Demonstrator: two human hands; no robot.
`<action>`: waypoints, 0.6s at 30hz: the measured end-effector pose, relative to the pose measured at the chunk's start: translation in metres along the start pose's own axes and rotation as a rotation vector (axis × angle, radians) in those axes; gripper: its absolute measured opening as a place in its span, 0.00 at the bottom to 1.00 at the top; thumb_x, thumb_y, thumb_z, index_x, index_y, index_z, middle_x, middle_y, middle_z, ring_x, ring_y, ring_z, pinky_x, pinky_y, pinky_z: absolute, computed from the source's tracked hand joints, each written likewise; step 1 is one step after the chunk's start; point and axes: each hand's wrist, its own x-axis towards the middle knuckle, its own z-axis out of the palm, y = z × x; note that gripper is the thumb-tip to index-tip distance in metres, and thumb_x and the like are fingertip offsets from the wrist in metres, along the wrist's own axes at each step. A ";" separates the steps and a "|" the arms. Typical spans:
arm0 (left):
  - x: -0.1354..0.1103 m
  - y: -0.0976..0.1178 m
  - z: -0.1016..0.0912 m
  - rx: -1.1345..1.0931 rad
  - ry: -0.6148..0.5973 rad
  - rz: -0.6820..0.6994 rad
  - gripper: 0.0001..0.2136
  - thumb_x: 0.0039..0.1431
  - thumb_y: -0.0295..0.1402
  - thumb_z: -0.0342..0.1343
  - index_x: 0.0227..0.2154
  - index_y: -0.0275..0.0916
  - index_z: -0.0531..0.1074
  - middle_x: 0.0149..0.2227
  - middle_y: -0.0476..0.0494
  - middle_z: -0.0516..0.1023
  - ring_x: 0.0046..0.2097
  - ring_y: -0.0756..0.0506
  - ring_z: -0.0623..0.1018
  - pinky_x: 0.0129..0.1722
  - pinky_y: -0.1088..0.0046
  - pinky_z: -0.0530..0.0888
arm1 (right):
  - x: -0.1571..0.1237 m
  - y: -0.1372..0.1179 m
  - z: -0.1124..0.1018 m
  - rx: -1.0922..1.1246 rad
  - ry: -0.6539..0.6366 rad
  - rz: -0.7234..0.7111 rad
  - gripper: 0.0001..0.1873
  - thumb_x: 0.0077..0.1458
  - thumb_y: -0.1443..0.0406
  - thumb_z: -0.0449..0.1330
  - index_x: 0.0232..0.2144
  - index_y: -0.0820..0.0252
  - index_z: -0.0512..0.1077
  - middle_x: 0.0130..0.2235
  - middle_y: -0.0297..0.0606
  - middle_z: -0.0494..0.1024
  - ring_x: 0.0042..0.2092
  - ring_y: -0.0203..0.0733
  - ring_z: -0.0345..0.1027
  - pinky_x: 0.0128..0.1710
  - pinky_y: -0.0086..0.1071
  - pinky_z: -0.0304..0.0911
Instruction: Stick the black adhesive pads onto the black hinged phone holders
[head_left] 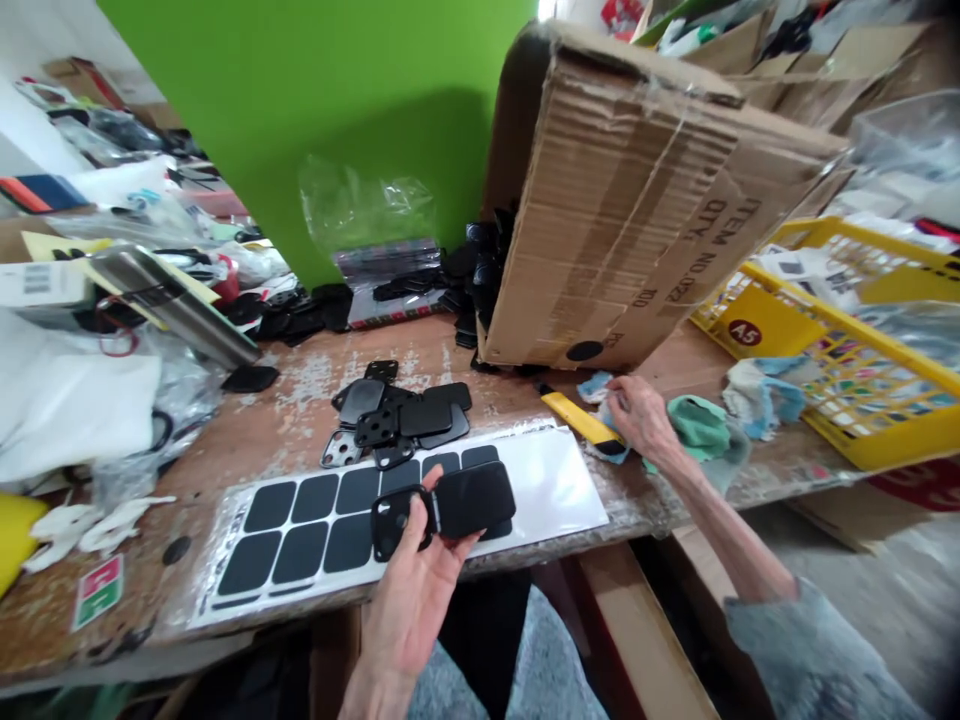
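Note:
My left hand (416, 585) is raised over the table's front edge, palm up, its fingers closed round a black hinged plastic piece (446, 505). Beneath it lies a white sheet (555, 485) bearing rows of black rounded stickers (300, 530). My right hand (637, 415) reaches out to the right and rests on a crumpled teal and white cloth (701, 425), fingers bent onto it, beside a yellow utility knife (581, 420). A pile of loose black plates (401, 415) lies behind the sheet.
A big cardboard box (645, 200) lies tipped on its side behind my right hand. A yellow crate (862, 330) stands at the far right. A green panel (315, 110) rises at the back. Bags and clutter (90, 380) fill the left side.

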 end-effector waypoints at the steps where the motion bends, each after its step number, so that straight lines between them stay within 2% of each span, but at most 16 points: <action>1: 0.000 0.000 0.000 -0.005 0.002 0.002 0.20 0.61 0.36 0.46 0.56 0.50 0.57 0.52 0.41 0.70 0.55 0.42 0.68 0.51 0.63 0.68 | -0.001 0.001 -0.005 0.009 0.053 0.022 0.10 0.50 0.67 0.49 0.32 0.62 0.68 0.33 0.44 0.71 0.38 0.45 0.64 0.41 0.38 0.59; 4: 0.001 0.002 -0.002 -0.008 0.002 0.014 0.19 0.61 0.36 0.47 0.55 0.50 0.59 0.53 0.42 0.69 0.55 0.42 0.67 0.52 0.63 0.67 | -0.003 0.007 -0.023 0.032 0.218 0.124 0.12 0.52 0.64 0.47 0.35 0.63 0.67 0.37 0.47 0.69 0.38 0.45 0.63 0.38 0.38 0.60; 8: 0.002 0.002 -0.005 -0.009 -0.016 0.029 0.19 0.61 0.37 0.47 0.55 0.49 0.59 0.55 0.43 0.67 0.57 0.42 0.65 0.54 0.61 0.65 | -0.007 0.016 -0.054 0.057 0.356 0.274 0.11 0.52 0.65 0.47 0.35 0.62 0.67 0.30 0.43 0.70 0.30 0.41 0.63 0.31 0.36 0.59; 11: 0.002 0.001 -0.005 -0.003 -0.022 0.047 0.20 0.60 0.38 0.47 0.55 0.48 0.59 0.55 0.41 0.67 0.57 0.41 0.64 0.55 0.60 0.63 | -0.014 0.009 -0.081 0.059 0.440 0.323 0.12 0.53 0.66 0.48 0.39 0.60 0.66 0.29 0.43 0.71 0.27 0.40 0.62 0.29 0.36 0.57; 13: 0.002 0.000 -0.004 0.001 -0.021 0.069 0.20 0.60 0.39 0.47 0.56 0.47 0.58 0.55 0.40 0.67 0.57 0.41 0.64 0.56 0.60 0.62 | -0.023 -0.006 -0.093 0.106 0.455 0.318 0.15 0.54 0.66 0.47 0.44 0.58 0.65 0.32 0.44 0.71 0.29 0.41 0.63 0.30 0.35 0.57; 15: 0.003 -0.002 -0.002 0.006 -0.013 0.098 0.21 0.60 0.40 0.47 0.55 0.46 0.59 0.55 0.40 0.67 0.57 0.40 0.63 0.56 0.59 0.62 | -0.037 -0.029 -0.096 0.211 0.410 0.287 0.15 0.56 0.65 0.47 0.45 0.56 0.65 0.34 0.42 0.71 0.30 0.41 0.64 0.30 0.34 0.59; 18: 0.002 -0.006 0.001 0.025 0.003 0.138 0.21 0.60 0.41 0.47 0.55 0.44 0.59 0.55 0.39 0.67 0.57 0.40 0.64 0.56 0.58 0.62 | -0.068 -0.083 -0.078 0.403 0.238 0.198 0.11 0.56 0.63 0.50 0.40 0.58 0.68 0.32 0.38 0.72 0.31 0.39 0.65 0.31 0.33 0.62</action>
